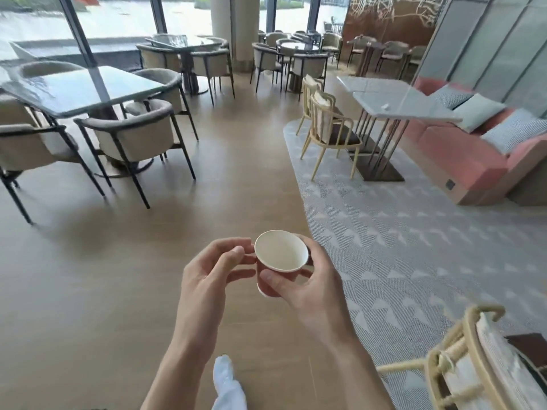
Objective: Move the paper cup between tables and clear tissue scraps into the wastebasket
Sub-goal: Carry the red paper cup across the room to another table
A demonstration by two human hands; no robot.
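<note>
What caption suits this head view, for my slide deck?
Both hands, left and right, hold an empty red paper cup above the wooden café floor.

Paper cups: one paper cup (pixel 279 263) is sitting at 6 o'clock.
Hands: two, left hand (pixel 211 269) and right hand (pixel 307 279), are holding it.
Cushions: three cushions (pixel 479 112) are lying at 2 o'clock.
</note>
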